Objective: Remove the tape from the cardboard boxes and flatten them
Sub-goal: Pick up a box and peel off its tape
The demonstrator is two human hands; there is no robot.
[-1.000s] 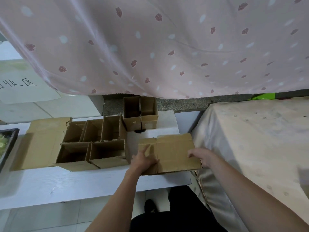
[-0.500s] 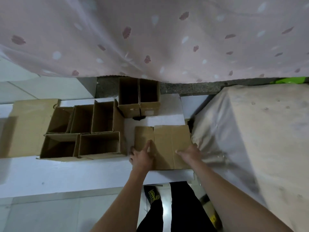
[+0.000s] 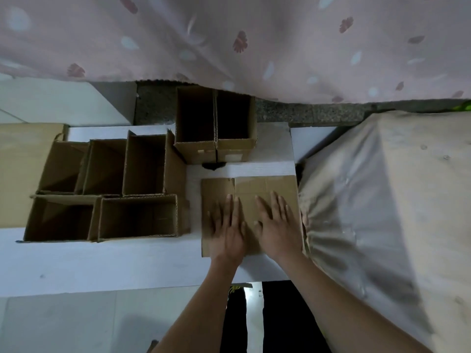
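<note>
Beyond the fingertips and well above them hangs a pink patterned curtain point(image 3: 254, 47), and off to the right of the right hand's little finger sits a bulky shape under a beige cover point(image 3: 395, 200), its edge just beside the work. Under everything runs the white table point(image 3: 102, 263). Well to the left of the left hand's fingers stands a cluster of open cardboard boxes point(image 3: 107, 192), still in box form, with two more open boxes point(image 3: 215, 126) straight ahead of the fingertips, apart from them. Directly beneath both palms lies the flattened box point(image 3: 265, 187), flat on the table, its long axis seeming to run away from the person, the same way the fingers point; its far edge lies beyond the fingertips and its near edge under the wrists. The left hand point(image 3: 228, 230) and right hand point(image 3: 276, 228) lie side by side on it, fingers straight and slightly spread, pressing down and gripping nothing. This one looks done, so the next box probably comes from the left cluster, nearer the left hand. No tape can be made out.
</note>
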